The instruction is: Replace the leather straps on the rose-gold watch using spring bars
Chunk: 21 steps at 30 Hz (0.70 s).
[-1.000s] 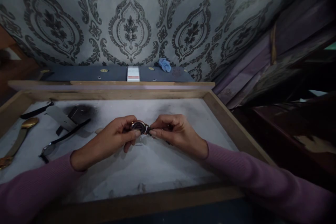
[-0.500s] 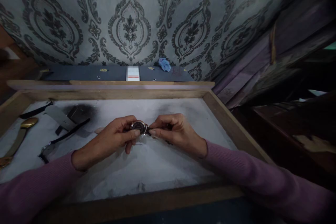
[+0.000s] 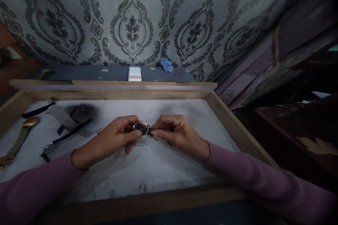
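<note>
A round watch (image 3: 140, 127) with a dark face and a shiny rim is held above the white bottom of the drawer (image 3: 169, 172). My left hand (image 3: 116, 137) is closed on the watch case, its thumb on the lower edge and its index finger behind the top. On the other side my right hand (image 3: 179, 133) pinches the dark strap (image 3: 150, 132) close to the case, between thumb and fingers. The rest of the strap is mostly hidden by the right fingers.
At the drawer's left lie a gold watch (image 3: 31, 122), a dark-strapped watch (image 3: 47, 150), a grey flat piece (image 3: 62, 116) and a black strap (image 3: 38, 110). Wooden drawer walls (image 3: 232, 126) surround them. Behind, a dark ledge holds a blue crumpled cloth (image 3: 167, 65) and a small white box (image 3: 135, 74).
The whole view has shifted very slightly. Both hands keep the same hold on the watch and its strap, with hardly any movement.
</note>
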Motion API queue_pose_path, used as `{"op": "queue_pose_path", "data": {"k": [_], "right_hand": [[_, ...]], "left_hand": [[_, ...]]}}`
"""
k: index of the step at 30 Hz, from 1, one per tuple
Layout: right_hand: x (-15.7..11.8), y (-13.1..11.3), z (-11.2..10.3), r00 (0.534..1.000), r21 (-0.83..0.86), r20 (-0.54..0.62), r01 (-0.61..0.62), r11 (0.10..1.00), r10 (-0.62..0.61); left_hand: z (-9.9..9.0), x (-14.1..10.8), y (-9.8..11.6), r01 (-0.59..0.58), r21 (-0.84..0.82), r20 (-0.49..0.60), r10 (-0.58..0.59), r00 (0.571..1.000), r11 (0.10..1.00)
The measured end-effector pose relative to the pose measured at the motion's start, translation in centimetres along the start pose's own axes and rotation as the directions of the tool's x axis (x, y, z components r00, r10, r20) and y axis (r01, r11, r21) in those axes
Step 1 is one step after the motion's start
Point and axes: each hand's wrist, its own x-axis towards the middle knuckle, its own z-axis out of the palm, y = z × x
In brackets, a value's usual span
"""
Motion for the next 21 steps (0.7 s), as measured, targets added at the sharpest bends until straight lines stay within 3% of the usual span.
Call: {"op": "queue_pose_path", "data": {"k": [21], "right_hand": [[0.08, 0.20, 0.15, 1.000, 0.049, 0.007, -0.028, 0.998, 0.028]], "left_hand": [[-0.01, -0.03, 0.12, 0.036, -0.018, -0.005, -0.036, 0.999, 0.999]]}}
